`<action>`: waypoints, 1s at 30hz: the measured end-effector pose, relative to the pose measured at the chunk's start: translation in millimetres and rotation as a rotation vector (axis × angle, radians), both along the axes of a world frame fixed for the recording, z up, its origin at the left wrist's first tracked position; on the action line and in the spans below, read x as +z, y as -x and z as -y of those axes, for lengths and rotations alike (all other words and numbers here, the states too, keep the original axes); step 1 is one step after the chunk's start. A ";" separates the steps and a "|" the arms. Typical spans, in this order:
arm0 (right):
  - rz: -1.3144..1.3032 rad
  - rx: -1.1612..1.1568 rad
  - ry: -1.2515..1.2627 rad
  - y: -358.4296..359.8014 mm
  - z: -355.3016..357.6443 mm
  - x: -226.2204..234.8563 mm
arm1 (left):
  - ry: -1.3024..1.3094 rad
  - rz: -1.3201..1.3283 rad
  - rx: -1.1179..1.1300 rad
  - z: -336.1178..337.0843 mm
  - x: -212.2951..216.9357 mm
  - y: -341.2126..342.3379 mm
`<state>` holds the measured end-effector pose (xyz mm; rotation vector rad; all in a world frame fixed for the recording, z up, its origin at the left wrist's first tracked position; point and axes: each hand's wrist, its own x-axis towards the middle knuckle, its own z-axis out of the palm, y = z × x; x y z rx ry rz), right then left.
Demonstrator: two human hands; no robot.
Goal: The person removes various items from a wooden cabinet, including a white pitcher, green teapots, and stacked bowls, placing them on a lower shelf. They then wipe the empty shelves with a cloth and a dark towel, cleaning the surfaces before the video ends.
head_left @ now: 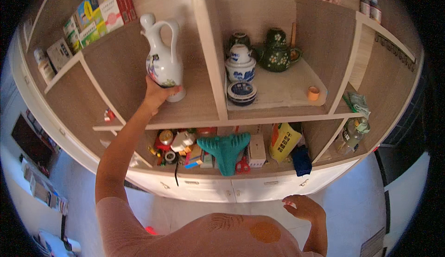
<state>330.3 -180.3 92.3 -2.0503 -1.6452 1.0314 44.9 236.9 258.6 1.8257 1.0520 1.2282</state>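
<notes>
My left hand [158, 93] reaches up into a wooden shelf compartment [194, 111] and grips the lower body of a white porcelain jug [163, 57] with a handle, a narrow neck and a painted picture on its side. The jug stands upright on the shelf board. My right hand [303, 207] hangs low in front of the white cabinet doors [232, 190], fingers apart, holding nothing.
The compartment to the right holds a green teapot [277, 52], stacked blue-and-white bowls [240, 67] and a small orange cup [314, 93]. Below lie a teal plastic piece [226, 149], red scissors [241, 165], a yellow bag [285, 141] and tape. Boxes [99, 13] line the upper left shelf.
</notes>
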 end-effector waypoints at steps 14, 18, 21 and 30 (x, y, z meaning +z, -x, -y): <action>0.051 -0.177 -0.298 16.8 32.2 -34.6 | -0.072 0.079 0.290 -79.8 17.8 -46.9; 0.023 -0.247 -0.282 25.7 36.4 -33.9 | -0.119 0.030 0.459 -124.2 -6.3 -40.2; -0.022 -0.255 -0.273 24.2 31.2 -38.1 | -0.150 0.074 0.450 -133.3 -11.1 -36.6; 0.043 -0.181 -0.291 25.4 15.2 -43.8 | -0.351 0.140 0.423 -132.5 -24.1 -50.3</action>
